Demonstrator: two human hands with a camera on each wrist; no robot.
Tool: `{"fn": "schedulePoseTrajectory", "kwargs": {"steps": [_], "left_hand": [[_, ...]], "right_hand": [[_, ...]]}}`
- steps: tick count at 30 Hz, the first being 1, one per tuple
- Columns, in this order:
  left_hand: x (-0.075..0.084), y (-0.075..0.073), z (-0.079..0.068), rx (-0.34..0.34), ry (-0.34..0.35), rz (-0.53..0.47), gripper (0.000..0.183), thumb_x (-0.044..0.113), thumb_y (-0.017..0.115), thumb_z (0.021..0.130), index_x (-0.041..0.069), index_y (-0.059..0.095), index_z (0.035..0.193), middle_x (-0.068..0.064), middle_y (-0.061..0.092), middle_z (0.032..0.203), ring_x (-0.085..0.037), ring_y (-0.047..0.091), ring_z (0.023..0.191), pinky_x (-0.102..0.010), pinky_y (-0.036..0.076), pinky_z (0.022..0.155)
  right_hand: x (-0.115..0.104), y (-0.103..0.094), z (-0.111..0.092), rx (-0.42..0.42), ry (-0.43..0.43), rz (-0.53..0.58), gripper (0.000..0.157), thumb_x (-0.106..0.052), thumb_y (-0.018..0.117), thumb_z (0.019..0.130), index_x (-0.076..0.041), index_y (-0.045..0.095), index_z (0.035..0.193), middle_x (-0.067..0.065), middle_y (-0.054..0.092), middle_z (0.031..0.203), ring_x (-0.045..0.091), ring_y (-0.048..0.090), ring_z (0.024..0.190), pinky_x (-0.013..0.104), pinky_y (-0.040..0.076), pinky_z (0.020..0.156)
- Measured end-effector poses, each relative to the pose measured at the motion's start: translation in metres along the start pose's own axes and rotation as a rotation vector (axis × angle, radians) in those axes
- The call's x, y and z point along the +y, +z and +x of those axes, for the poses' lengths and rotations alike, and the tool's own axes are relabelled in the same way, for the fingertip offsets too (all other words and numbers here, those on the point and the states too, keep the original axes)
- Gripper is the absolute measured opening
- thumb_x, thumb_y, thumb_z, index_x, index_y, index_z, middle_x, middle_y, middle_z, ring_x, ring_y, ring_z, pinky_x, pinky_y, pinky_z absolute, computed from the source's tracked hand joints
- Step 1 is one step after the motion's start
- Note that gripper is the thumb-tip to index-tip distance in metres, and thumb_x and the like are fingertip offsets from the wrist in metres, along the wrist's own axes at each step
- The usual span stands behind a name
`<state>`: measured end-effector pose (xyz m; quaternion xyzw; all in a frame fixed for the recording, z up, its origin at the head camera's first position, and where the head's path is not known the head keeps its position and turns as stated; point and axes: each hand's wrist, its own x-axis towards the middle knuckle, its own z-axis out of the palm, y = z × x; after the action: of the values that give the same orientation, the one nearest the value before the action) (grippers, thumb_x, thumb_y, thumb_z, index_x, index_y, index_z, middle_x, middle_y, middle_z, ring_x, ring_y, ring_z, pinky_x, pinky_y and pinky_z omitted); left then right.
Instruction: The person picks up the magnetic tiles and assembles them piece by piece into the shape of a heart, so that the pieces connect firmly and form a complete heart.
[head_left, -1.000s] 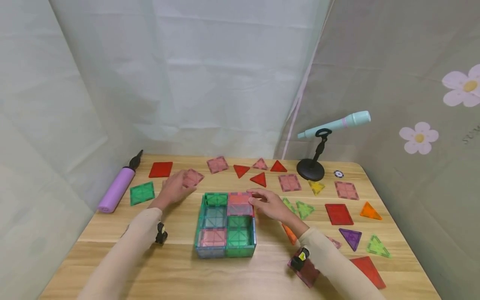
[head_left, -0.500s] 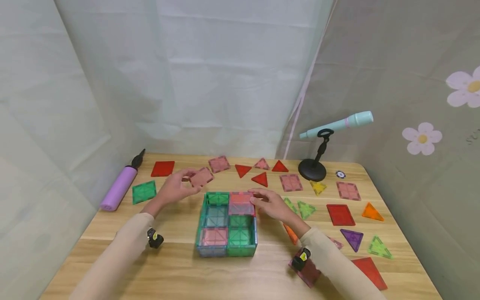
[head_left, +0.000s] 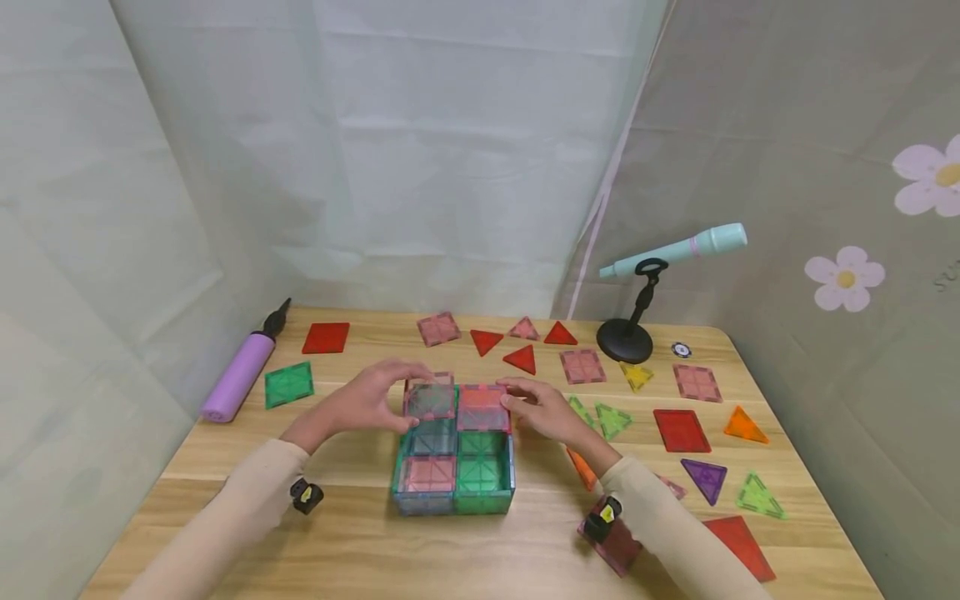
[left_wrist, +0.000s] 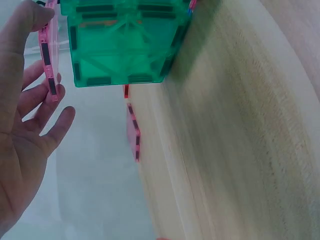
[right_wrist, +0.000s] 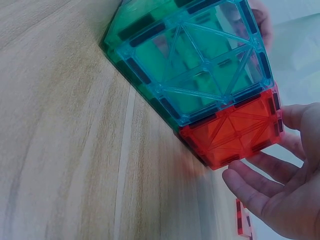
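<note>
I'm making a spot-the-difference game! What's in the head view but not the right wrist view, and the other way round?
Only the head view: the purple pump, black stand and purple triangle tile.
Only the right wrist view: the outer faces of the blue wall tile and red wall tile.
Both: the tile box, right hand and wooden table.

The left sleeve (head_left: pixel 231 521) and right sleeve (head_left: pixel 675 529) are plain pale beige, reaching the wrists. The left wrist camera (head_left: pixel 306 495) and right wrist camera (head_left: pixel 602 521) are small, blocky, black, yellow-marked.
</note>
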<state>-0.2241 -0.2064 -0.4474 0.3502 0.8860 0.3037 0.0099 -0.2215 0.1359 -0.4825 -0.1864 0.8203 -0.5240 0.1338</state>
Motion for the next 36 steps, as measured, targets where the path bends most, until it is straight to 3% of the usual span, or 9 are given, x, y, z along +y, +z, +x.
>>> {"fn": "schedulePoseTrajectory", "kwargs": {"steps": [7, 15, 20, 24, 30, 36], "left_hand": [[0.003, 0.006, -0.003, -0.073, -0.038, -0.004, 0.067, 0.025, 0.088, 0.075, 0.017, 0.062, 0.137, -0.003, 0.055, 0.146, -0.028, 0.049, 0.134, -0.056, 0.045, 0.107], [0.004, 0.01, -0.005, -0.067, -0.039, -0.002, 0.069, 0.03, 0.086, 0.077, 0.02, 0.059, 0.14, -0.002, 0.056, 0.145, -0.027, 0.05, 0.135, -0.055, 0.045, 0.108], [0.002, 0.01, -0.004, -0.089, -0.051, -0.064, 0.072, 0.029, 0.084, 0.08, 0.016, 0.055, 0.145, -0.003, 0.056, 0.147, -0.027, 0.052, 0.136, -0.05, 0.045, 0.11], [0.001, 0.01, 0.0, -0.107, -0.054, -0.119, 0.073, 0.024, 0.083, 0.081, 0.012, 0.053, 0.146, -0.004, 0.056, 0.148, -0.028, 0.051, 0.138, -0.049, 0.044, 0.111], [-0.002, 0.01, 0.005, -0.116, -0.07, -0.131, 0.073, 0.021, 0.082, 0.08, 0.014, 0.053, 0.147, -0.003, 0.053, 0.151, -0.026, 0.047, 0.141, -0.049, 0.042, 0.113], [-0.003, 0.008, -0.006, -0.069, -0.105, -0.114, 0.07, 0.035, 0.079, 0.088, 0.018, 0.051, 0.149, -0.004, 0.05, 0.153, -0.032, 0.047, 0.141, -0.054, 0.042, 0.112]], "right_hand": [[-0.001, 0.0, -0.001, 0.01, 0.006, -0.02, 0.044, -0.033, 0.063, 0.103, -0.016, 0.06, 0.143, 0.012, 0.064, 0.134, 0.026, 0.066, 0.116, 0.045, 0.059, 0.088], [-0.001, 0.0, -0.001, 0.003, -0.013, -0.031, 0.046, -0.035, 0.061, 0.103, -0.013, 0.059, 0.144, 0.013, 0.064, 0.134, 0.027, 0.066, 0.116, 0.043, 0.059, 0.087], [-0.001, -0.001, -0.001, 0.014, -0.01, -0.037, 0.045, -0.035, 0.062, 0.103, -0.015, 0.06, 0.143, 0.01, 0.065, 0.133, 0.026, 0.066, 0.117, 0.039, 0.059, 0.087], [0.0, 0.0, 0.001, 0.022, -0.015, -0.033, 0.049, -0.036, 0.064, 0.102, -0.014, 0.058, 0.145, 0.006, 0.064, 0.137, 0.027, 0.063, 0.123, 0.044, 0.056, 0.095], [-0.001, 0.002, 0.0, 0.009, -0.088, -0.041, 0.051, -0.031, 0.069, 0.099, -0.013, 0.058, 0.145, 0.005, 0.059, 0.145, 0.031, 0.056, 0.132, 0.051, 0.05, 0.104], [-0.002, 0.001, -0.004, -0.013, -0.094, -0.053, 0.055, -0.031, 0.073, 0.096, -0.017, 0.057, 0.146, 0.004, 0.056, 0.148, 0.031, 0.054, 0.135, 0.055, 0.048, 0.105]]}}
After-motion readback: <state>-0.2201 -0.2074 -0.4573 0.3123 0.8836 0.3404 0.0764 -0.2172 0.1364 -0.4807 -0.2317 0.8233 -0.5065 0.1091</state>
